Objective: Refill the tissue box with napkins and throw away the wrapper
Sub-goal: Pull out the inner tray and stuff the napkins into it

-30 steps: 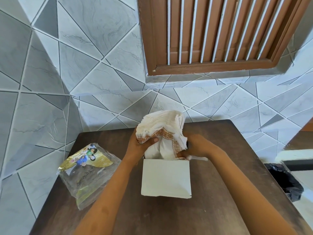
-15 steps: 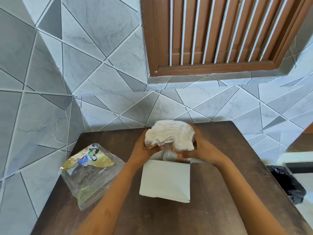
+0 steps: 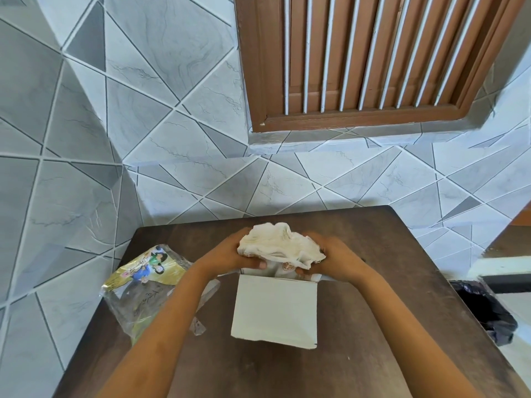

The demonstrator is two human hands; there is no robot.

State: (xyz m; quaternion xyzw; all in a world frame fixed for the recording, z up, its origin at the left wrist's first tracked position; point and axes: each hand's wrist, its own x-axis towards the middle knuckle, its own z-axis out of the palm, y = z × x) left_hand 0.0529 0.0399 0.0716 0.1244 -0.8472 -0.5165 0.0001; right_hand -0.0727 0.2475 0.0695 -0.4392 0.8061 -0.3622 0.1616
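Observation:
A white tissue box (image 3: 274, 310) stands open-topped in the middle of the dark wooden table (image 3: 373, 354). Over its opening sits a folded stack of white napkins (image 3: 280, 245) with a brown patterned edge, its lower part down inside the box. My left hand (image 3: 230, 255) grips the stack's left side and my right hand (image 3: 334, 258) grips its right side. The clear plastic wrapper (image 3: 143, 285) with a printed colour label lies on the table to the left of the box, partly under my left forearm.
A bin lined with a black bag (image 3: 485, 310) stands on the floor to the right of the table. The table's back and left edges meet the grey tiled walls (image 3: 86, 168). A brown barred window (image 3: 359, 58) is above.
Both hands have pressed the napkin stack downward, from standing tall above the box to squashed low over its opening. The wrapper has not moved.

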